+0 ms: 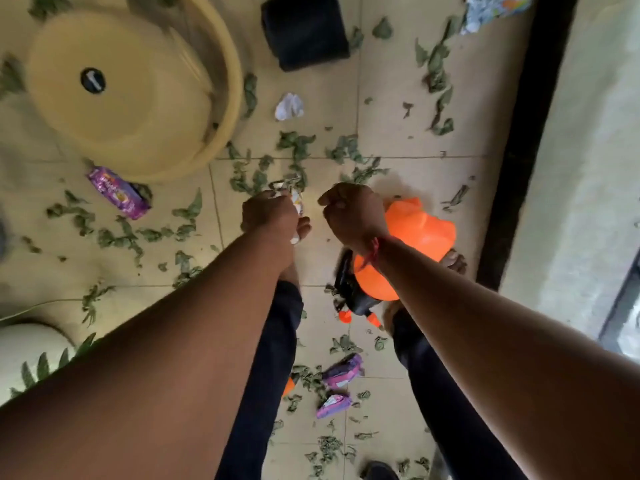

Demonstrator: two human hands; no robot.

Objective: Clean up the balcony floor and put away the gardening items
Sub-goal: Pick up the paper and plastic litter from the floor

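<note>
My left hand (pixel 272 216) grips crumpled wrappers (pixel 294 197), silver and white bits sticking out past the fingers. My right hand (pixel 349 211) is curled into a fist beside it, and I see nothing in it. Both hang above the tiled floor (pixel 398 140), which is strewn with dry green leaves (pixel 298 147). An orange spray bottle (pixel 415 237) with a black pump head lies on the floor under my right wrist. Purple wrappers lie at the left (pixel 116 192) and near my legs (pixel 341 370), (pixel 332 405). A crumpled white paper (pixel 289 106) lies further ahead.
A big yellow tub (pixel 131 88) stands at the upper left. A black pot (pixel 304 31) is at the top centre, a printed wrapper (pixel 495 8) at the top right. A dark sill and grey wall (pixel 588 150) run along the right. A white planter (pixel 27 348) sits at the lower left.
</note>
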